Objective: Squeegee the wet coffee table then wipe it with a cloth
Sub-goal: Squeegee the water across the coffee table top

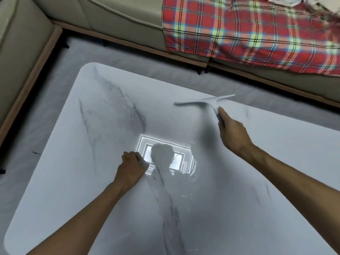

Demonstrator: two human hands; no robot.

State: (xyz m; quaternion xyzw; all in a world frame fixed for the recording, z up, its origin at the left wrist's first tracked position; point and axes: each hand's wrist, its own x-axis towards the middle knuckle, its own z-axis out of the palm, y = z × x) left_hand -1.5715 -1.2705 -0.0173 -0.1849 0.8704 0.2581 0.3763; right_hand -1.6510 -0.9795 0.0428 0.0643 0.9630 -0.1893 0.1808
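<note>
Me: Forearms first, both bare, coming in from the bottom edge over the coffee table [88, 190]. White marble-look top with grey veins, fills most of the frame.

Checker: Left hand?

Me: Left hand [131, 168] sits low centre, knuckles up, fingers curled round a small pale cloth [145, 164]. Cloth is mostly hidden and pressed to the tabletop.

Checker: Right?

Me: Right hand [232, 133], right of centre, wrapped round the handle of the squeegee [204, 102]. Pale blade runs crosswise near the table's far edge, upper right of centre. It's motion-blurred, so I can't tell if the blade touches the top.

Checker: Wet patch?

Me: Thin water film [193, 168] with a curved edge, centre frame, between my hands. A ceiling light reflection [142, 144] glares just beside the left hand, with my head's shadow across it.

Checker: Surroundings?

Me: Beige sofa [110, 15] along the top and left edges, red plaid blanket [248, 34] on it at upper right. Grey floor [46, 111] runs between sofa and table.
</note>
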